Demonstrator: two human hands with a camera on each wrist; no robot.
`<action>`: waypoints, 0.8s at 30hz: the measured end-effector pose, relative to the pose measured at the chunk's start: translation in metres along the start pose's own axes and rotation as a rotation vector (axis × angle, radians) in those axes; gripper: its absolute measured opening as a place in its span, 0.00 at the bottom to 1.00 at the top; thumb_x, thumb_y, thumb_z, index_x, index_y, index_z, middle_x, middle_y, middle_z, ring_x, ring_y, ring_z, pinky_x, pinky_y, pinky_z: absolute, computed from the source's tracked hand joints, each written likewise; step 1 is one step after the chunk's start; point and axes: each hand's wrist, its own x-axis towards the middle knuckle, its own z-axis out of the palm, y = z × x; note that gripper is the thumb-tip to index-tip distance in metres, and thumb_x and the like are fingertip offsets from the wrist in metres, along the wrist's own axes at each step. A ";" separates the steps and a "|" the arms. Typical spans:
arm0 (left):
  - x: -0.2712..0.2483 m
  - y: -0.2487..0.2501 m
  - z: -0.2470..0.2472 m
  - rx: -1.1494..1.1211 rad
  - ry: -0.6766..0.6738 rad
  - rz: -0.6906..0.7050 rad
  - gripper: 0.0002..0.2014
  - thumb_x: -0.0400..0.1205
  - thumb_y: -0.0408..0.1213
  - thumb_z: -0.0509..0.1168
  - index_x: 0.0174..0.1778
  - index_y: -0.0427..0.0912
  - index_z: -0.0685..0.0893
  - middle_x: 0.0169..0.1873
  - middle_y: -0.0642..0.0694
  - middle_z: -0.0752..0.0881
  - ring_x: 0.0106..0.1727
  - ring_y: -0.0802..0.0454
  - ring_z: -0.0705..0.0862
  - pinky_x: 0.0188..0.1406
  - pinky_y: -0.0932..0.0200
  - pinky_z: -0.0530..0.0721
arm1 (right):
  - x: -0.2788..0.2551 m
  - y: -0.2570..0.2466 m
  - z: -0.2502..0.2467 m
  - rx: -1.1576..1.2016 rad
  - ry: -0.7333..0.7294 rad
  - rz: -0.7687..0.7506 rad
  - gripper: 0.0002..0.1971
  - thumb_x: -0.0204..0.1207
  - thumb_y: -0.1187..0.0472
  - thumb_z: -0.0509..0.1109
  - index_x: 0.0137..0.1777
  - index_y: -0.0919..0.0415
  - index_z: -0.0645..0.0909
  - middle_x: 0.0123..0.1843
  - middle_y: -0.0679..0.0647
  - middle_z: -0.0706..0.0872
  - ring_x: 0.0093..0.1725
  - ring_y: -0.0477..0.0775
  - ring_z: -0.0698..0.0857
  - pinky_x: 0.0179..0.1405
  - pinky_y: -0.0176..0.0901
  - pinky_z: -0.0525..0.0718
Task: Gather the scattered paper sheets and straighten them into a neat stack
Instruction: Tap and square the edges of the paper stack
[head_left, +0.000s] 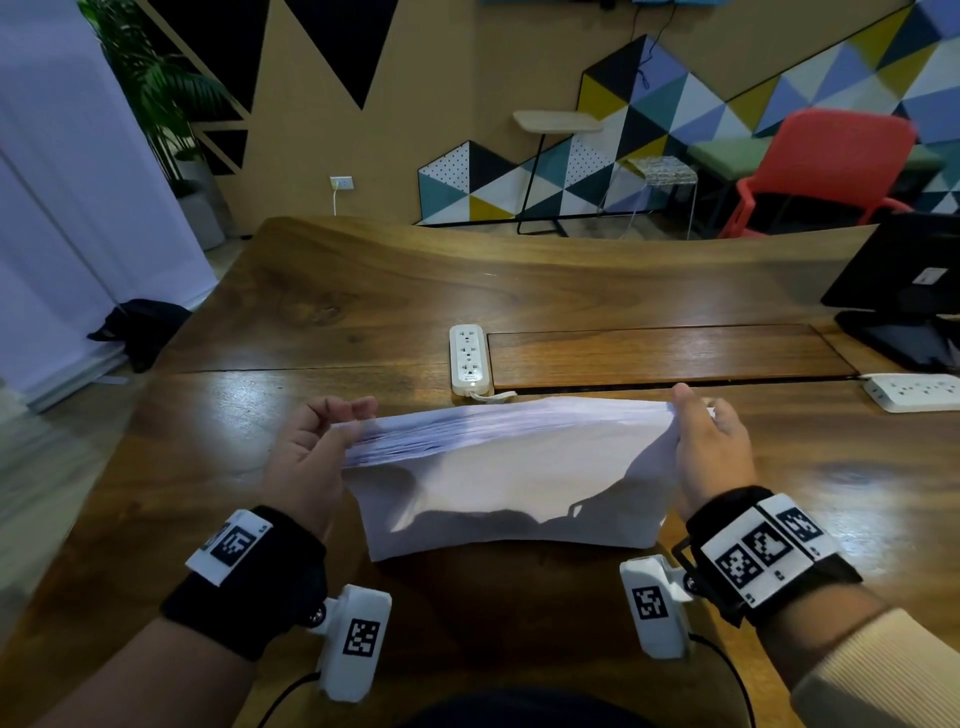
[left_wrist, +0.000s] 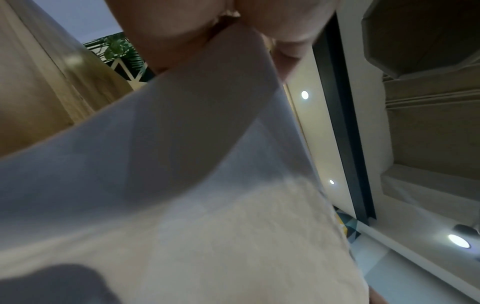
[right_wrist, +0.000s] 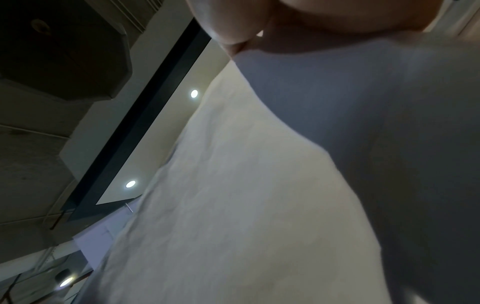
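Just on the near side of the white power strip (head_left: 470, 360), over the wooden table (head_left: 311, 312), the paper stack (head_left: 514, 467) stands on its long edge between the person's two hands. The left hand (head_left: 311, 452) curls its fingers round the stack's left end, thumb on the near face. The right hand (head_left: 714, 447) clamps the right end the same way, thumb on top. The sheets fan slightly along the upper edge, and the near sheet sags outward towards the person. From each wrist view, paper fills most of the frame under the fingers (left_wrist: 182, 30). Right of the strip lies a second power strip (head_left: 914, 392), with a black monitor stand (head_left: 904, 332) behind it.
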 end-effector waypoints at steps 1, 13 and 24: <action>0.000 -0.002 -0.004 0.034 -0.058 0.022 0.14 0.66 0.46 0.73 0.40 0.50 0.75 0.48 0.49 0.84 0.49 0.51 0.85 0.40 0.59 0.84 | 0.001 0.001 -0.001 -0.006 0.001 -0.004 0.19 0.79 0.46 0.60 0.60 0.60 0.75 0.55 0.55 0.81 0.63 0.57 0.77 0.53 0.47 0.70; -0.001 -0.024 -0.021 0.324 -0.222 -0.093 0.16 0.64 0.33 0.79 0.43 0.47 0.81 0.28 0.62 0.91 0.37 0.64 0.88 0.30 0.76 0.82 | 0.009 0.006 -0.006 -0.008 0.030 0.000 0.27 0.76 0.42 0.61 0.66 0.62 0.74 0.56 0.54 0.78 0.61 0.54 0.76 0.66 0.54 0.72; -0.001 -0.030 0.003 0.349 0.042 -0.066 0.14 0.74 0.43 0.64 0.53 0.44 0.81 0.49 0.38 0.90 0.52 0.37 0.87 0.56 0.35 0.84 | -0.008 0.010 -0.008 -0.123 -0.168 -0.193 0.09 0.73 0.65 0.70 0.43 0.51 0.75 0.37 0.61 0.79 0.40 0.59 0.79 0.52 0.61 0.81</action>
